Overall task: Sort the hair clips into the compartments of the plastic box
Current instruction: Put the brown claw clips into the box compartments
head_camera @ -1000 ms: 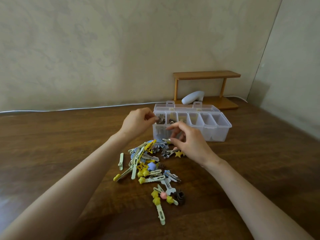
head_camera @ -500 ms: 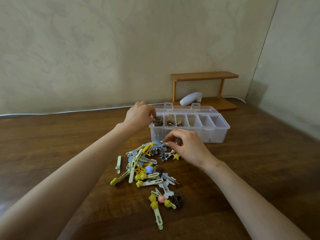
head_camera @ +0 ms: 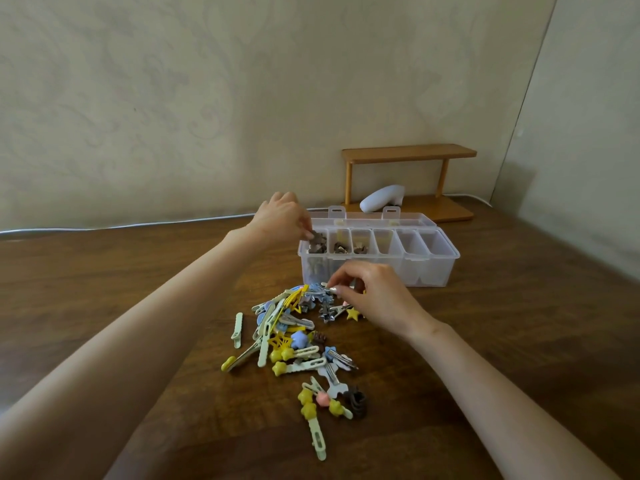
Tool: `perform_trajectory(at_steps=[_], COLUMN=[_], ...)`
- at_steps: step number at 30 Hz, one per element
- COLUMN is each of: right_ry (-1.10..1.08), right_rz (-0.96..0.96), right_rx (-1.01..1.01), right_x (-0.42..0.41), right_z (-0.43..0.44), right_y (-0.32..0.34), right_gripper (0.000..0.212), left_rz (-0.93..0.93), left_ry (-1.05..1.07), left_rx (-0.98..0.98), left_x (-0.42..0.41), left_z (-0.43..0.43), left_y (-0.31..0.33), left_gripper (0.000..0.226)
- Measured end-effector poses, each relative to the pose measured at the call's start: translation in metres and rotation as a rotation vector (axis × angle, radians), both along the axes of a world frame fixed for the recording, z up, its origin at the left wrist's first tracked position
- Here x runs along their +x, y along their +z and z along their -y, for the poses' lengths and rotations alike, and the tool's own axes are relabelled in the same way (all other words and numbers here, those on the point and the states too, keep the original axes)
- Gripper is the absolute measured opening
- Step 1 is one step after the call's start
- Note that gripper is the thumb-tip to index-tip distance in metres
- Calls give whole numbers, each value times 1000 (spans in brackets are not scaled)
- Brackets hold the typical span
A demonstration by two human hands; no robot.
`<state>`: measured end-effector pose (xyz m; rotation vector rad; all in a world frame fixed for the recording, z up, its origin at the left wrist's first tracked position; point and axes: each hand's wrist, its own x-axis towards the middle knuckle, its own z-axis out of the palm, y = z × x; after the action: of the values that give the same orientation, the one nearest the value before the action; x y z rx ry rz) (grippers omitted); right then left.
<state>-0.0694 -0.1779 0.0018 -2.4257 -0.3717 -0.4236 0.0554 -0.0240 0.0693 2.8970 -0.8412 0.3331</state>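
Nearest, the loose hair clips [head_camera: 294,344] lie heaped on the tabletop [head_camera: 104,271], below and left of the right hand [head_camera: 377,299]. Its fingers [head_camera: 341,282] are curled, thumb and forefinger narrowed together at the heap's far edge; whether they hold a clip cannot be told. Just beyond those fingertips stands the plastic box [head_camera: 433,271], lid open. Farther back, the left hand [head_camera: 280,220] pinches a brown clip [head_camera: 316,236] in its fingertips, directly over the leftmost compartment, where similar brown ones lie beneath. Behind stands a wooden shelf [head_camera: 408,154].
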Motion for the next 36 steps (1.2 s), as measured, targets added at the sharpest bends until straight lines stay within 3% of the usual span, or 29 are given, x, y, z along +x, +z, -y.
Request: perform_trajectory(at_steps=[5,9,14,20,36], right_ry=[-6,-4,-8,-3,16], right_rz=[-12,-22,-5,-13,24], right_rx=[20,36,21,23,-29], right_x=[0,1,0,1,4], right_z=[0,1,1,1,0], right_y=[-1,0,-1,0,-7], right_gripper=[8,8,8,9,17], left_rz=[106,209,262,78,-49], left_ry=[-62,-93,-122,-108,-139], left_rx=[290,384,327,230,60], left_x=[-7,-9,-10,-5,-5], left_z=[9,16,12,3,-10], left_y=[2,3,-3,4,-13], left_gripper=[24,26,20,23,22])
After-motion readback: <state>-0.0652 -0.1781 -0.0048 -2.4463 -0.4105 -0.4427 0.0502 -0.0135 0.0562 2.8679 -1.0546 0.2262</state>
